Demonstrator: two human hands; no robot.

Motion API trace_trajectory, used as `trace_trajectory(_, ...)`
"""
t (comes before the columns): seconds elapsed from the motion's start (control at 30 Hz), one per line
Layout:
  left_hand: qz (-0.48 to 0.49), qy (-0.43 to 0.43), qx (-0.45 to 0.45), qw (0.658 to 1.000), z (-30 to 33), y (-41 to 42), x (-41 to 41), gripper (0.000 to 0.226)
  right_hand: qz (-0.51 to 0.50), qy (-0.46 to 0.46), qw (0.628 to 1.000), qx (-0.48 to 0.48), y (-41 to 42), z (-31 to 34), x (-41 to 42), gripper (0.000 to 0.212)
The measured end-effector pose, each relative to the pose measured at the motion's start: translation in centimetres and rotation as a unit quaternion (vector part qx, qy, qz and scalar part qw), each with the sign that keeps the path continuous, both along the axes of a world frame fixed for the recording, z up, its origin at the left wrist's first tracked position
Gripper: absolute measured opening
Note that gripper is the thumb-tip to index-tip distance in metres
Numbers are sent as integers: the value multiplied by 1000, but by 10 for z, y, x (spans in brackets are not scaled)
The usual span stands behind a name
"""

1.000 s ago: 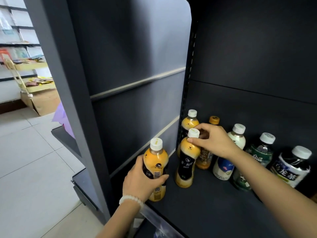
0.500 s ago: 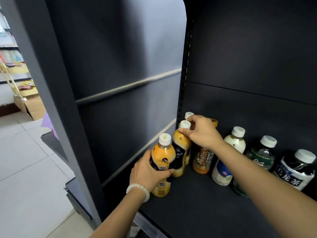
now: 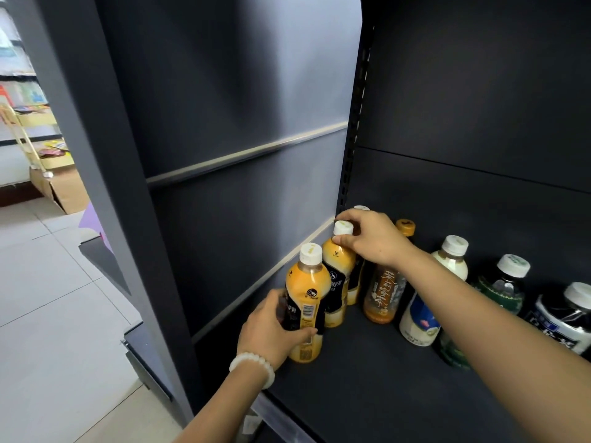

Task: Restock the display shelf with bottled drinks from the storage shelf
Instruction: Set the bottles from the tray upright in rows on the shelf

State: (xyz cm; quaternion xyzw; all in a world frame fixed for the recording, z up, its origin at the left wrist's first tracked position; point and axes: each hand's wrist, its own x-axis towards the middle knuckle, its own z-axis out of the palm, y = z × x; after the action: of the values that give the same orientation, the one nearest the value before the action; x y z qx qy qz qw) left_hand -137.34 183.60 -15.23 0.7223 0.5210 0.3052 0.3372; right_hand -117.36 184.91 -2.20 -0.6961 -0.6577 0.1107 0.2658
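At the left end of a dark, matte shelf board [image 3: 367, 378], three orange drink bottles stand in a file along the grey side panel [image 3: 240, 203]. Front orange bottle [image 3: 307, 302]: smooth clear plastic, rounded shoulders, ribbed white screw cap, black wrap label with a barcode strip. The left hand [image 3: 271, 330] grips it low around the label, fingers curled round the far side, thumb hidden. A bracelet [image 3: 254, 367] of round pale beads sits on that wrist.

Second orange bottle [image 3: 337, 282], same shape and label, stands just behind, touching the front one. The right hand [image 3: 372, 239] pinches its white cap between thumb and fingertips, the other fingers curled over the top. Only the cap and a sliver of the third orange bottle [image 3: 360, 208] show behind the hand, at the back corner by the perforated upright [image 3: 356, 123].

Right of these, a row along the back: an amber tea bottle [image 3: 383, 292] with a yellow cap and vertical script; a milky white bottle [image 3: 428, 302] with a white cap and blue-and-white label; a green-labelled bottle [image 3: 499, 289], white cap; a dark bottle [image 3: 566, 318] with a black-and-white label, cut by the frame edge. All stand upright.

Beyond the shelf unit, pale floor tiles [image 3: 48, 298], glossy, and a brown cardboard box [image 3: 64, 190] against the far wall.
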Motion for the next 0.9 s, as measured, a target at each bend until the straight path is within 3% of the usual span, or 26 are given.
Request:
trace_trajectory(0.27,42,24,40,998,-1,4,26,65,-20,-6,999,34,3,1,6,43)
trace_trajectory(0.57,-61,-60,-29,996,-6,19,12,67,31,-5,999,-26,6,4,9,45)
trace_trajectory(0.77,16,16,46,999,-4,4,24,52,31,-1,999,-26,5,5,10,41)
trace_trajectory(0.9,-11,-24,15,1000,-9,1,29,57,33,7,999,-29,4,4,11,42)
